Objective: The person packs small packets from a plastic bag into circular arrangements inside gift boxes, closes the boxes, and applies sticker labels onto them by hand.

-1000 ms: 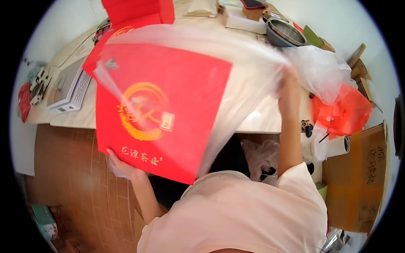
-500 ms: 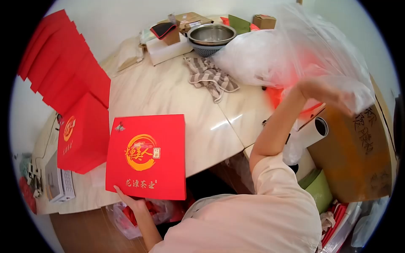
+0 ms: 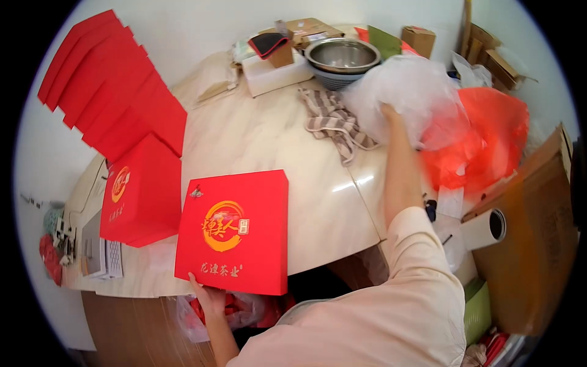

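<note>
My left hand (image 3: 210, 298) grips the lower left edge of a flat red gift box (image 3: 232, 229) with gold lettering and a yellow ring emblem. The thumb lies on the lid and the other fingers are hidden underneath. The box is tilted over the table's front edge. Farther away, my right hand (image 3: 390, 114) is closed on a crumpled clear plastic bag (image 3: 422, 85). Its fingertips are partly covered by the plastic. Beside that bag spreads a red plastic bag (image 3: 489, 140).
Stacked red boxes (image 3: 128, 92) rise at the left of the marble-patterned table (image 3: 244, 134). A striped cloth (image 3: 333, 125) lies near a metal bowl (image 3: 342, 55). At the right are a cardboard box (image 3: 532, 244) and a white roll (image 3: 486, 229).
My right hand has swung leftward and away from me with the clear bag, uncovering more of the red bag. My left hand keeps its hold on the gift box. The view has shifted.
</note>
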Demonstrator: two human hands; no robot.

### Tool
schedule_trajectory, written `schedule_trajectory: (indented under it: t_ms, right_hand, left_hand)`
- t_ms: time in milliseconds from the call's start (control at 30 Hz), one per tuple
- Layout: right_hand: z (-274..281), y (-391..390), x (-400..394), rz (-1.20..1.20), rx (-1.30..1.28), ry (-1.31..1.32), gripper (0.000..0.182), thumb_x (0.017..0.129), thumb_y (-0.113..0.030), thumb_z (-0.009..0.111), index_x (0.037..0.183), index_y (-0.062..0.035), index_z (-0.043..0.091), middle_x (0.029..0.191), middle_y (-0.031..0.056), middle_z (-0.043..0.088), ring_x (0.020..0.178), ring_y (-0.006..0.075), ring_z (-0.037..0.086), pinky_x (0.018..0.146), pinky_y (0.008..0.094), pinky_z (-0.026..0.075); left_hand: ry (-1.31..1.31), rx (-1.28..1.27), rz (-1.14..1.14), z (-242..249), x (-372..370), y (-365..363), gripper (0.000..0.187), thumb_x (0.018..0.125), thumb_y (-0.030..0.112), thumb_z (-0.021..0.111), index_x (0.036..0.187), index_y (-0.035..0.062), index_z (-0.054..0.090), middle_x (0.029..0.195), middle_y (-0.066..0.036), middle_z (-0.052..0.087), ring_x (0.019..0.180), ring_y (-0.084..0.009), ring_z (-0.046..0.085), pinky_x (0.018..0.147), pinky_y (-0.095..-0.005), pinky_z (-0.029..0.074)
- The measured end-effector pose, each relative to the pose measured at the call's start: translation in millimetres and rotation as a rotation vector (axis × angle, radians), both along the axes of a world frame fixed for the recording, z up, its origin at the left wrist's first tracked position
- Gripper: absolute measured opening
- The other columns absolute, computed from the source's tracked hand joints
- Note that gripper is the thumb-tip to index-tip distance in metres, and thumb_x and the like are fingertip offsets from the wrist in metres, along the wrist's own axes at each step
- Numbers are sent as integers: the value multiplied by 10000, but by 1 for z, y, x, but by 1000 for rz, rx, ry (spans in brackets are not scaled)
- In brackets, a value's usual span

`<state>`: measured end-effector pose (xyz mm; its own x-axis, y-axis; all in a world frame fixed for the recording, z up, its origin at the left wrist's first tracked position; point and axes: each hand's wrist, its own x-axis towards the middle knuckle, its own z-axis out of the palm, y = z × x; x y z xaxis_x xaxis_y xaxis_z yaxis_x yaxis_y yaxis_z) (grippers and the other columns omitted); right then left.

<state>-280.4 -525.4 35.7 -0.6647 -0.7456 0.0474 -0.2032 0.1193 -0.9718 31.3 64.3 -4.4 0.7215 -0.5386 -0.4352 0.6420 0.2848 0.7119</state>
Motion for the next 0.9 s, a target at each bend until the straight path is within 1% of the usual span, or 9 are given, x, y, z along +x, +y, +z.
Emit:
schedule_trajectory:
  t_ms: [267, 400, 467, 567, 633, 700, 767, 833, 900]
  right_hand:
    - [-43, -11, -11, 96, 317, 439, 396, 882, -269, 473, 1182, -15, 513, 1122, 179, 609, 969, 344, 616, 854, 420, 486]
    - [-23, 15, -21, -55, 405, 781, 418, 872, -305, 483, 1165, -20, 568, 1103, 159, 638, 973, 335, 622, 876, 407, 480]
    - [2, 52, -24, -122, 261, 858, 431, 867, -324, 489, 1157, -23, 595, 1094, 150, 652, 975, 331, 626, 887, 401, 477]
    - [36, 135, -16, 144, -147, 743, 350, 908, -169, 454, 1196, -35, 602, 1106, 153, 649, 1013, 260, 629, 899, 331, 464]
    - [38, 191, 1, 395, -406, 497, 316, 918, -132, 469, 1185, -23, 597, 1048, 114, 667, 981, 219, 624, 876, 304, 456]
    - [28, 247, 26, 573, -401, 394, 271, 928, -184, 497, 1118, -38, 624, 1025, 136, 670, 952, 236, 629, 818, 330, 472]
    - [23, 308, 58, 729, -379, 520, 254, 942, -188, 507, 1096, -21, 621, 983, 118, 675, 877, 208, 625, 770, 320, 475]
    - [-6, 349, 64, 915, -273, 347, 237, 947, -158, 517, 1111, -11, 606, 1023, 122, 653, 865, 195, 609, 744, 305, 474]
    - [-22, 385, 56, 1007, -113, 328, 258, 948, -175, 516, 1120, 3, 589, 1025, 136, 646, 869, 208, 610, 766, 310, 480]
  left_hand:
    - [-149, -38, 25, -9, -9, -7, 721, 906, 618, 439, 1402, 102, 350, 1383, -52, 458, 1263, -229, 426, 1075, -426, 304]
    - [-65, 167, -22, -2, -14, 3, 734, 890, 661, 428, 1346, 86, 411, 1299, -78, 520, 1198, -214, 477, 1005, -391, 366]
    - [-16, 286, -142, 10, -21, 15, 720, 888, 666, 426, 1307, 81, 442, 1238, -90, 546, 1143, -205, 514, 950, -371, 400]
    - [1, 421, -397, 8, -29, 38, 688, 894, 662, 421, 1234, 69, 493, 1114, -103, 586, 1032, -193, 578, 853, -339, 450]
    - [-21, 425, -537, 3, -49, 53, 644, 916, 632, 410, 1166, 52, 533, 998, -85, 617, 900, -184, 625, 775, -297, 467]
    - [-23, 394, -589, 4, -77, 53, 661, 930, 609, 404, 1280, 49, 439, 1164, -121, 554, 1064, -229, 574, 881, -355, 453]
    - [8, 369, -582, 3, -86, 59, 674, 932, 604, 404, 1325, 56, 397, 1241, -130, 517, 1135, -246, 543, 932, -386, 437]
    - [-8, 235, -298, -3, -86, 61, 658, 944, 573, 411, 1380, 88, 327, 1354, -128, 427, 1242, -276, 461, 1017, -452, 370]
    - [-40, 218, -198, -9, -74, 67, 642, 945, 555, 425, 1384, 97, 328, 1367, -121, 422, 1253, -276, 453, 1030, -462, 352]
